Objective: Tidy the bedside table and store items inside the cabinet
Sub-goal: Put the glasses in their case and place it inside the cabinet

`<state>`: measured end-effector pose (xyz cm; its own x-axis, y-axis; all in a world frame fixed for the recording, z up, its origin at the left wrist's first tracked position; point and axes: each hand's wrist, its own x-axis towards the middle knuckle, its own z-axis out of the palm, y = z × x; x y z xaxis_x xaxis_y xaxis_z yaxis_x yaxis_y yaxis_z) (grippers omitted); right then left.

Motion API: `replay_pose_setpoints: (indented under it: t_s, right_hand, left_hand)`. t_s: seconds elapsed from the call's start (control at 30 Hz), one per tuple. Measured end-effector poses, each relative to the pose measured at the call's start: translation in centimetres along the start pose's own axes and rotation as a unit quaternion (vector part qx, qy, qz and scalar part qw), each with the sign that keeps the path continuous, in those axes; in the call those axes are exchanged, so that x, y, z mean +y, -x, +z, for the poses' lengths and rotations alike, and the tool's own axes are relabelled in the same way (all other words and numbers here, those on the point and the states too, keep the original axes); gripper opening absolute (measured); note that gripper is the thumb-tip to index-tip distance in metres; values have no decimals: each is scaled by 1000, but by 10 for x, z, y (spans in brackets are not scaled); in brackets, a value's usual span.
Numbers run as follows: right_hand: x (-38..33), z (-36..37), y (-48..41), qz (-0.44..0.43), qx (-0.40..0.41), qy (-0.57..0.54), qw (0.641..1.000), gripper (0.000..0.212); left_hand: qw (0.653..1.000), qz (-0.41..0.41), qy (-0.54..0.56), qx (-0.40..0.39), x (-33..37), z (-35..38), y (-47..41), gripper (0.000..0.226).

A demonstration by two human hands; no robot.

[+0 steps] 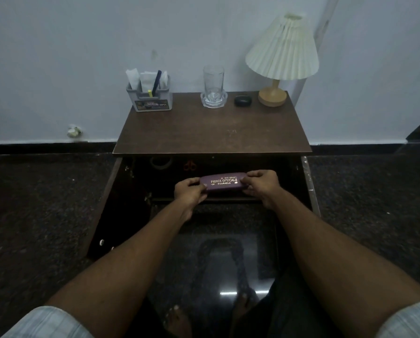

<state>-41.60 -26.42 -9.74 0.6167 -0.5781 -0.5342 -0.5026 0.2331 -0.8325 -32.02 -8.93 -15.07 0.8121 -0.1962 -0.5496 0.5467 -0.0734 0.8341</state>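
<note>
the purple spectacle case (222,182) lies level between both hands, in front of the open cabinet (140,189) below the bedside table (204,132) top. the left hand (189,190) grips its left end, fingers (192,182) curled over the top edge. the right hand (262,185) pinches the right end likewise. whether the case touches a shelf cannot be told. on the tabletop stand a grey holder (153,96), a glass (213,81), a small black case (242,100) and a lamp (282,52).
</note>
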Motion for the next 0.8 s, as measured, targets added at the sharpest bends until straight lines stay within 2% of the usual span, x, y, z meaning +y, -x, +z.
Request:
replay_pose_setpoints:
  t_s: [0.2,0.33,0.47,0.57,0.8]
  right_hand:
    - [14,-6,-34,-5,66,19,998,31]
    - [27,-10,-61,-17,105,39,994,32]
    - [31,-7,-85,-25,104,57,993,35]
    - [27,-5,-101,-39,133,63,988,35]
    - [24,-17,-138,-18,129,98,987,32]
  left_hand:
    - [999,-9,-28,13,-19,26,-21,37]
    - [998,10,-54,34,-28,52,-35,33]
    - [992,27,-111,51,-26,77,-50,39]
    - [986,46,-147,64,-24,93,-60,39]
    - [978,47,-198,32,-24,113,-81,40]
